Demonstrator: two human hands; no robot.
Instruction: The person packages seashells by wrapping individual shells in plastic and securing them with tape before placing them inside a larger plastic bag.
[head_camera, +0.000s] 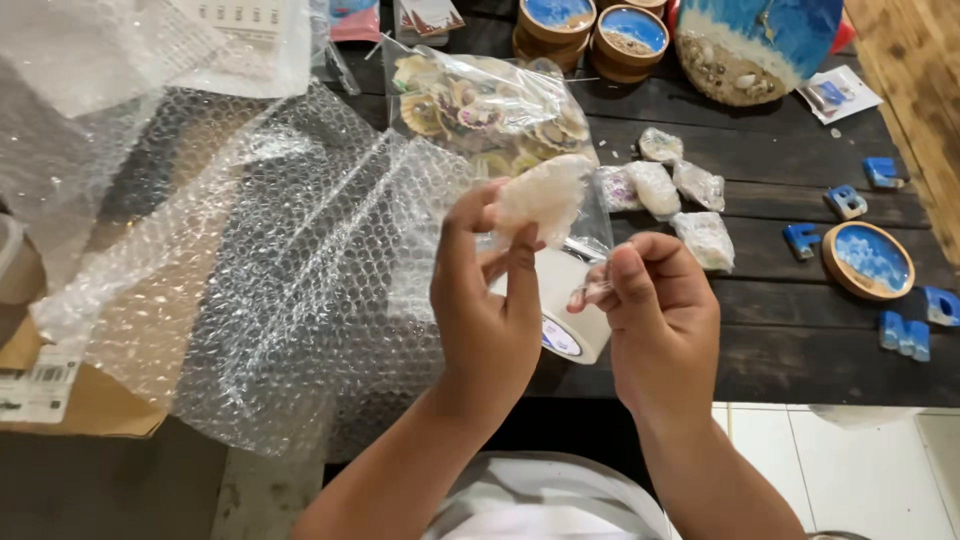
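Fingers (522, 262) of the left hand (487, 300) pinch a small bubble-wrapped bundle (545, 195), light, likely fragile; right hand (655, 310) pinches clear tape (592, 290) just below, roll (570, 310) beneath.

Dark wooden plank counter (790, 340), spread with bubble wrap sheet (300, 290), bag of shells (490, 110), small wrapped bundles (680, 190), blue resin letters (848, 201), round blue coaster (868, 260), cardboard piece (90, 400) at left edge
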